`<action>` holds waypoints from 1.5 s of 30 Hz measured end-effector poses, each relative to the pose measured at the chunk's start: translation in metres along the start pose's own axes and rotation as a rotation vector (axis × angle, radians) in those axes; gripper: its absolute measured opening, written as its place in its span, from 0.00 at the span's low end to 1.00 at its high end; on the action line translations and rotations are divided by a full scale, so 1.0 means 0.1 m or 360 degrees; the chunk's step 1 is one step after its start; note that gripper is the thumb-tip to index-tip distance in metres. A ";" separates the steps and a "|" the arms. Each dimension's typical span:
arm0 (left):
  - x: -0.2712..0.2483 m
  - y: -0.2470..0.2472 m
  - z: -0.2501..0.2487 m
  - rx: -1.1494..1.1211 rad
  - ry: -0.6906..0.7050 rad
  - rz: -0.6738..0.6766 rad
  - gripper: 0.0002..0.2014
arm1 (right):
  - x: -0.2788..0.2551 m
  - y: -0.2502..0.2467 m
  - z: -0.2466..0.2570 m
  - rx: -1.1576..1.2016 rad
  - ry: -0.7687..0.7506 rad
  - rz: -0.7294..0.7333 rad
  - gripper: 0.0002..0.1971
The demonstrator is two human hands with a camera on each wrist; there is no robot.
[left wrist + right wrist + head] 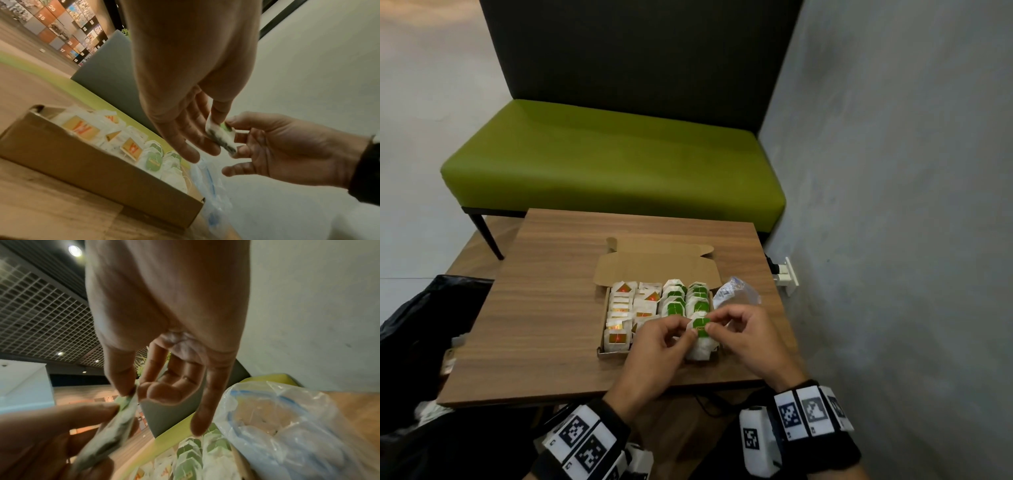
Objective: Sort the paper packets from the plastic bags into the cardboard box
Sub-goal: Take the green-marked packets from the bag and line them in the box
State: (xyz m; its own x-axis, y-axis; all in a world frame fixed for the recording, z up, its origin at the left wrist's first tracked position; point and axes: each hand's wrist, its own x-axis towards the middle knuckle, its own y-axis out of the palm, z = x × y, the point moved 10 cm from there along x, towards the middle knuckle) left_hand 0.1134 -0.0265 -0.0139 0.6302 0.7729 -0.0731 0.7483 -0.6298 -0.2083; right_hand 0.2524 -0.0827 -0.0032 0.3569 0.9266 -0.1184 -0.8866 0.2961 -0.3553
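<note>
An open cardboard box (613, 353) sits on the wooden table (544, 308), with rows of orange-tagged packets (619, 308) on its left and green-tagged packets (676, 303) on its right. Over the box's near right corner both hands hold one white packet with a green tag (700, 334). My left hand (681, 334) pinches its left edge and my right hand (717, 323) pinches its top. The left wrist view shows the packet (218, 134) between the left fingers (205, 129) and the right hand (267, 146). A clear plastic bag (734, 294) lies just right of the box.
A green bench (613, 164) stands beyond the table, and a grey wall (893, 205) with a socket (787, 275) runs along the right. A black bag (421, 325) lies by the table's left side. The box lid (657, 263) is folded back.
</note>
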 end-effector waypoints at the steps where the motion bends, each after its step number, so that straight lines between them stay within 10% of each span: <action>1: -0.01 -0.02 0.02 0.0016 -0.0011 0.0007 0.07 | 0.02 0.07 0.01 -0.0072 0.0001 0.0057 0.05; 9: -0.04 -0.36 0.55 0.0352 -0.0389 -0.0151 0.10 | 0.32 0.10 -0.10 -0.0311 -0.0018 -0.0209 0.05; 18: -0.06 -0.29 0.63 0.0804 -0.0355 0.0032 0.14 | 0.51 0.58 -0.47 -0.0682 0.0371 0.0286 0.05; 30: -0.05 -0.27 0.61 0.0868 -0.0329 0.0059 0.12 | 0.49 0.42 -0.24 -0.1047 0.0092 -0.0220 0.12; 36: -0.06 -0.29 0.53 0.0816 -0.0284 0.0002 0.12 | 0.18 -0.58 -0.04 -0.1121 0.0058 -0.1050 0.16; 40: -0.04 -0.19 0.39 0.0732 -0.0243 -0.0002 0.09 | 0.39 -0.80 -0.65 -0.1304 0.0572 -0.0677 0.23; 45: -0.02 0.03 0.27 0.0676 -0.0152 0.0129 0.09 | 0.30 -0.91 -0.82 -0.1297 0.0609 -0.0731 0.12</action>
State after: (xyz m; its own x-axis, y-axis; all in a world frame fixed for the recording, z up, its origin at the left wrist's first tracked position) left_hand 0.1089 -0.0283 -0.0409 0.6464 0.7385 -0.1917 0.5332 -0.6170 -0.5788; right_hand 0.3681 -0.1010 -0.0506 0.8103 0.5839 -0.0492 -0.2194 0.2244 -0.9495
